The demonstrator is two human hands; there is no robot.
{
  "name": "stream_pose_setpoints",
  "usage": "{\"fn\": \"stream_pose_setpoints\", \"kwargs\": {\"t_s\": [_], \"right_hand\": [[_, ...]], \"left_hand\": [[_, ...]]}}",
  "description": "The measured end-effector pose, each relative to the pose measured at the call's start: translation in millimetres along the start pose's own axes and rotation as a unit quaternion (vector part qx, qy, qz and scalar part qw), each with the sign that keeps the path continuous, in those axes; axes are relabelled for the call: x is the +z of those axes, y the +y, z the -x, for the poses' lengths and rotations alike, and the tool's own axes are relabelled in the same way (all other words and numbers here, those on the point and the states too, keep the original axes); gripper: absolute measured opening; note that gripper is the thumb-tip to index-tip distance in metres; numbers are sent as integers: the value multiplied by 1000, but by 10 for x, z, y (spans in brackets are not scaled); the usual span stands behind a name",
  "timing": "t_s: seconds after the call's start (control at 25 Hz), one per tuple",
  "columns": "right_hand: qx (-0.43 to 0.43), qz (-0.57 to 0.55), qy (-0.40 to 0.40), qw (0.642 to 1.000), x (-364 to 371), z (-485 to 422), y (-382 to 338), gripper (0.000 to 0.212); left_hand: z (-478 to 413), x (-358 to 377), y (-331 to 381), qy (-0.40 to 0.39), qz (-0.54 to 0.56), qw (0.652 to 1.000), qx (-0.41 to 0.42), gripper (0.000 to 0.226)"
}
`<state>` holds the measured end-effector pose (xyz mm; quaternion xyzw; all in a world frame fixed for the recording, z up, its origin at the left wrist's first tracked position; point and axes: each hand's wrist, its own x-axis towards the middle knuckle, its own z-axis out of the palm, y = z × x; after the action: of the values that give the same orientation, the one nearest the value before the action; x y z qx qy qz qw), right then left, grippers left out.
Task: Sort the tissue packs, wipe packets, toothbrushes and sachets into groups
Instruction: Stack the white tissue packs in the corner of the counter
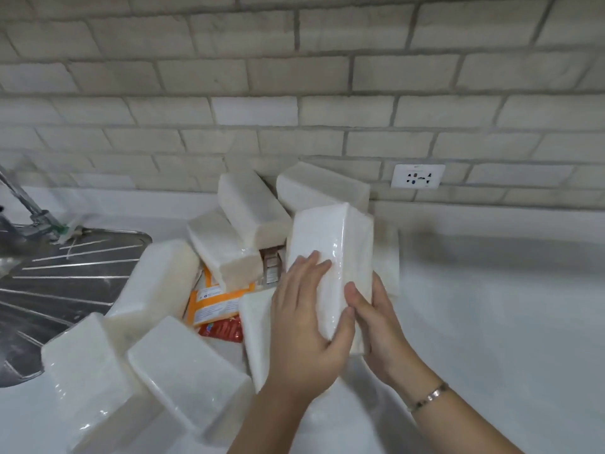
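A white tissue pack (330, 244) in clear wrap is held tilted above the white counter, between both hands. My left hand (304, 326) grips its near left side, fingers on top and thumb round the lower edge. My right hand (376, 322) grips its near right side, thumb on the front. Several more white tissue packs (183, 365) lie in a loose heap to the left and behind. An orange packet (212, 301) and a red sachet (224, 329) lie in the middle of the heap, partly covered. No toothbrushes are visible.
A steel sink drainboard (59, 283) and tap (23, 198) are at the left. A brick wall runs behind, with a white power socket (418, 176) at the right. The white counter (497, 306) stretches to the right of my hands.
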<state>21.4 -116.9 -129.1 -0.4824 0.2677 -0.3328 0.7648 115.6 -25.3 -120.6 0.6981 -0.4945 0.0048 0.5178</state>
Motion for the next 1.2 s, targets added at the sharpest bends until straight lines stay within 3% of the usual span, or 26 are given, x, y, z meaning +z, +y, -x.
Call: {"fn": "stream_pose_setpoints", "kwargs": {"t_s": [0.12,0.2,0.4,0.6,0.72,0.88,1.04,1.2], "right_hand": [[-52,9,61,997,-279,95,-133,49],[-76,1,101,992,-517,155,-227,52],[-67,66,186,978,-1238,285,-339,65],[-149,156,436,873,-2163,571,-391,57],[-116,245,516,812,-2691,756,-291,72],[-64,333,508,792,-3237,1067,-205,58],[-117,510,477,706,-3656,1242,-245,39],[-76,534,454,709,-4234,1329,-426,43]], "left_hand": [[-18,262,160,-95,5,990,-104,92],[-33,455,257,-166,47,980,-101,101],[-105,1045,388,-197,23,978,-66,102],[-43,1896,740,-329,0,943,39,98],[98,2410,872,-400,-36,912,86,95],[323,2981,932,-440,-51,886,134,89],[478,3473,1156,-434,-63,877,197,89],[594,4109,1536,-430,-85,871,224,93]]}}
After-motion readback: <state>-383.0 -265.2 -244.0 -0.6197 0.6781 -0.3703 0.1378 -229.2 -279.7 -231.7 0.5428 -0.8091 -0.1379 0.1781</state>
